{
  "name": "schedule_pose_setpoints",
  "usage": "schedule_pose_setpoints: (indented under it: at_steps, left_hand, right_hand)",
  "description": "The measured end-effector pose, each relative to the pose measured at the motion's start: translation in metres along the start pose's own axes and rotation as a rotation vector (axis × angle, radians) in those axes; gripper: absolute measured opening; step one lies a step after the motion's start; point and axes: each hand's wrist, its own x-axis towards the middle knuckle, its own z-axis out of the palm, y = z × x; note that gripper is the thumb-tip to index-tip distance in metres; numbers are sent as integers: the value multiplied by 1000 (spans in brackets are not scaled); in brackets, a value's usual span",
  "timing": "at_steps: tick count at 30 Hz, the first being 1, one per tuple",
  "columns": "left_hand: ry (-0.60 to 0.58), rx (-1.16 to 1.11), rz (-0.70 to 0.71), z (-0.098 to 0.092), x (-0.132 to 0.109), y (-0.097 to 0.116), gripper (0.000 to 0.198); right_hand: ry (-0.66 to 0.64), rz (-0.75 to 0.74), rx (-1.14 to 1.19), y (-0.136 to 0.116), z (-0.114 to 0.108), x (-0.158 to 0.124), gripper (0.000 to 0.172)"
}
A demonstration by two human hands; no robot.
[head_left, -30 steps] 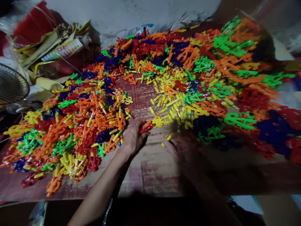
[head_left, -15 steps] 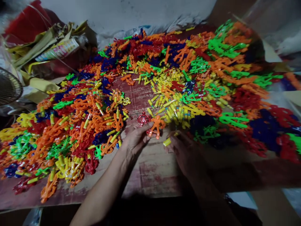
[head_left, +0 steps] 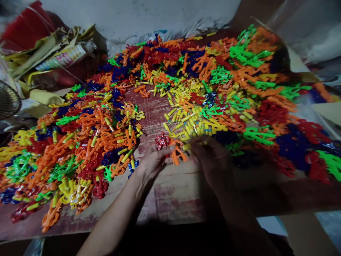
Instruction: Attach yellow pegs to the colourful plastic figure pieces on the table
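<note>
Between thumb and fingers, my left hand (head_left: 154, 161) grips an orange plastic figure (head_left: 178, 153) shaped like a small person. A shiny red plastic figure (head_left: 162, 140) sits against the same fingers, so that hand seems to hold both. My right hand (head_left: 209, 156) is closed in a pinch on a small yellow tube (head_left: 187, 146), whose end points at the orange figure. Whether the tube touches the figure I cannot make out. Just beyond both hands lies a heap of similar yellow tubes (head_left: 191, 124).
Mixed orange, red, blue and green plastic figures are heaped at left (head_left: 90, 142) and right (head_left: 247, 71) on a worn reddish table (head_left: 170, 199). A fan (head_left: 9, 101) stands at the left edge, near a red bucket (head_left: 26, 28) and a container of yellowish scraps (head_left: 53, 53).
My right hand has brought the yellow tube up and left, close to the orange figure. The left hand keeps its hold, with the figures slightly lower in view.
</note>
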Motion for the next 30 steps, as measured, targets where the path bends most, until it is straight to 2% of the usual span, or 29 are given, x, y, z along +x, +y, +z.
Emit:
schedule_pose_setpoints:
  at_steps: [2, 6, 9, 12, 16, 21, 26, 30]
  left_hand:
    - [76, -76, 11, -1, -2, 5, 18]
    - [148, -201, 6, -3, -8, 9, 9]
    - [187, -253, 1, -5, -13, 7, 11]
    - [148, -210, -1, -6, -18, 4, 12]
    - [49, -87, 44, -9, -22, 1, 19]
    - [37, -26, 9, -9, -21, -2, 20]
    - [15, -128, 9, -5, -18, -8, 23]
    - [25, -66, 79, -6, -19, -14, 19]
  right_hand:
    - [75, -19, -11, 6, -2, -12, 19]
    - [49, 36, -3, 26, -1, -33, 20]
    - [96, 72, 63, 36, 5, -33, 20]
    - [116, 83, 75, 38, 10, -26, 20]
    - [34, 107, 88, 39, 11, -22, 16]
    - [-36, 92, 103, 42, 8, -24, 12]
    - [2, 87, 175, 43, 8, -23, 12]
    - [45, 154, 115, 46, 3, -22, 16]
